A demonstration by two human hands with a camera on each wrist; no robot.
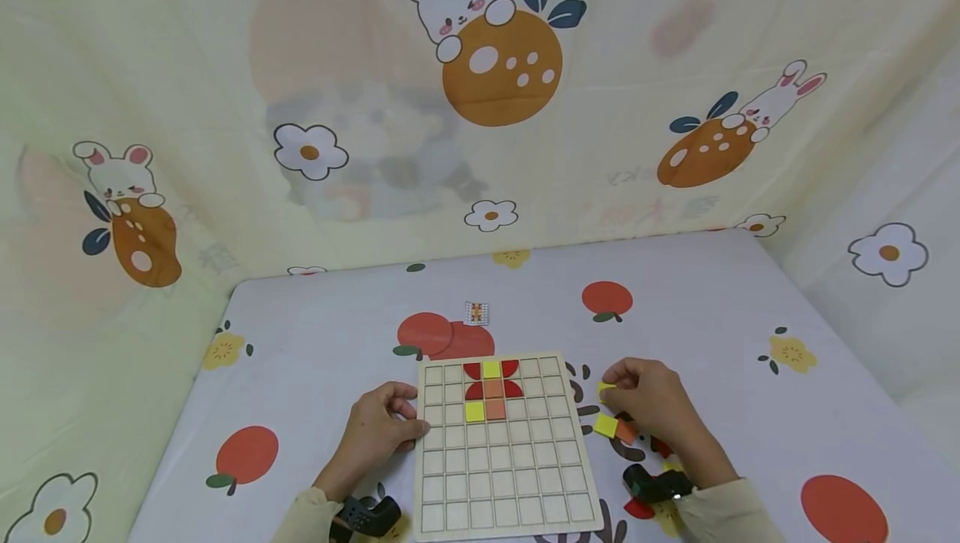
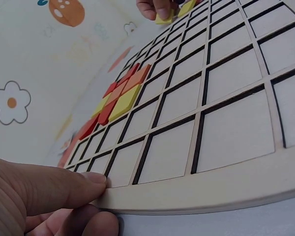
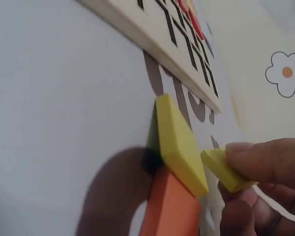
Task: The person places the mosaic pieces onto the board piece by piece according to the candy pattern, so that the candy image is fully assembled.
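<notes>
White table (image 1: 337, 310) runs from the near edge back, fruit and flower prints on it; pale cloth (image 1: 202, 27) with rabbits and flowers hangs behind and at the sides.

Nearest: left wrist camera (image 1: 371, 516) and right wrist camera (image 1: 656, 485). Red piece (image 1: 639, 509) lies by the right one; more loose pieces there, partly covered by the arm — count not clear. Grid board (image 1: 501, 460) lies flat in the middle. Farther up, right of it: loose yellow tile (image 1: 605, 425) touching loose orange tile (image 1: 626, 431). The board's far rows hold red, yellow and orange pieces; near cells bare. Small patterned card (image 1: 476, 313) lies beyond the board's far edge.

Left hand (image 1: 372, 425) pinches the board's left edge, thumb on top. Right hand (image 1: 651, 391), farther out — thumb and fingers closed on held yellow tile (image 3: 226, 169), right of the board, just beyond the loose yellow tile.
</notes>
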